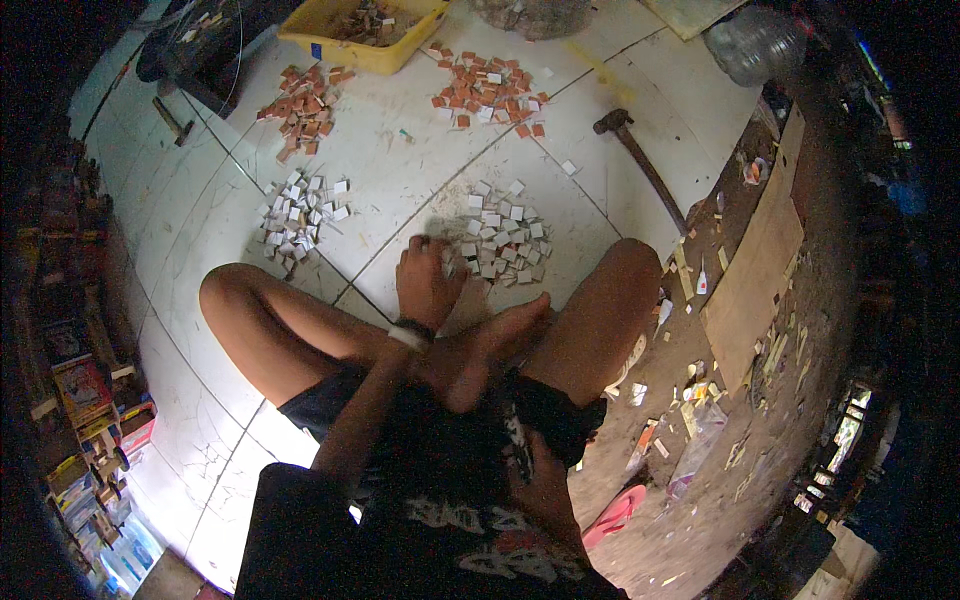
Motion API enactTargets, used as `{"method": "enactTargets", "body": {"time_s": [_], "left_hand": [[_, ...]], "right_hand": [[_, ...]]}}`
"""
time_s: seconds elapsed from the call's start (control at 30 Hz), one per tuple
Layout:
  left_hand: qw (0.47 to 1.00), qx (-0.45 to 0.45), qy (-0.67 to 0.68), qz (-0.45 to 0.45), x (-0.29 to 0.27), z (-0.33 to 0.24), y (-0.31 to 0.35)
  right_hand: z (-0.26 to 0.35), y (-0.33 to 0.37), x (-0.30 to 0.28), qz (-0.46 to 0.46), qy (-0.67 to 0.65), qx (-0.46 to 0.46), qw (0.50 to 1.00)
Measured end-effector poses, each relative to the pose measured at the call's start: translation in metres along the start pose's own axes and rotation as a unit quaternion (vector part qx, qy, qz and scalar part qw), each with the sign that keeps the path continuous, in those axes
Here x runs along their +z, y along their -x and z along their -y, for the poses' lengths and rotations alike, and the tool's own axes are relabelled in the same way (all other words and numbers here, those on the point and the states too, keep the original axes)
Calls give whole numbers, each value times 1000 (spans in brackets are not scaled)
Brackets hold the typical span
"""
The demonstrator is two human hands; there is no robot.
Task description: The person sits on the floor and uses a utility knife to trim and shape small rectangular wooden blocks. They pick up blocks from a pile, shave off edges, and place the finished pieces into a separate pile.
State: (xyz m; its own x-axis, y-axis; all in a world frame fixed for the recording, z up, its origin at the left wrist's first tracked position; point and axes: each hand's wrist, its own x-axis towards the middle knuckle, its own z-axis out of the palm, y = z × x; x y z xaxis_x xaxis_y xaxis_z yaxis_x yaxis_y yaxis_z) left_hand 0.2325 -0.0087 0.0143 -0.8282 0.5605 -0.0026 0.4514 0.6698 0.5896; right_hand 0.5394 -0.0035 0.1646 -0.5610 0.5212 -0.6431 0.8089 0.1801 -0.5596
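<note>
My left hand reaches down to the floor, its fingers curled at the left edge of a pile of small white square tiles. Whether a tile is between its fingertips I cannot make out. A pale band circles that wrist. Close to my lap, my right hand is in deep shadow, closed around a dark object with pale glints; its kind is unclear. Another heap of white tile pieces lies to the left of my left hand.
Two heaps of reddish-brown pieces lie farther off, before a yellow tray. A hammer rests beyond my right knee. Right are a flat board, scattered scraps and a pink flip-flop. Stacked goods stand left.
</note>
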Motion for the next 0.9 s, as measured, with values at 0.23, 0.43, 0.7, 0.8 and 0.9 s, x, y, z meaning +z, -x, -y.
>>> {"method": "enactTargets", "body": {"time_s": [0.23, 0.43, 0.7, 0.8, 0.9], "left_hand": [[996, 27, 79, -17, -11, 14, 10], [915, 19, 403, 30, -39, 6, 6], [800, 21, 593, 86, -56, -15, 13], [776, 13, 624, 97, -59, -14, 13], [793, 45, 605, 63, -62, -8, 12]], "right_hand": [[2, -14, -16, -50, -40, -30, 997], [26, -25, -49, -21, -69, 9, 997], [44, -49, -44, -28, -8, -41, 999], [53, -56, -42, -30, 63, -66, 995], [69, -62, -43, -14, 70, -64, 995]]}}
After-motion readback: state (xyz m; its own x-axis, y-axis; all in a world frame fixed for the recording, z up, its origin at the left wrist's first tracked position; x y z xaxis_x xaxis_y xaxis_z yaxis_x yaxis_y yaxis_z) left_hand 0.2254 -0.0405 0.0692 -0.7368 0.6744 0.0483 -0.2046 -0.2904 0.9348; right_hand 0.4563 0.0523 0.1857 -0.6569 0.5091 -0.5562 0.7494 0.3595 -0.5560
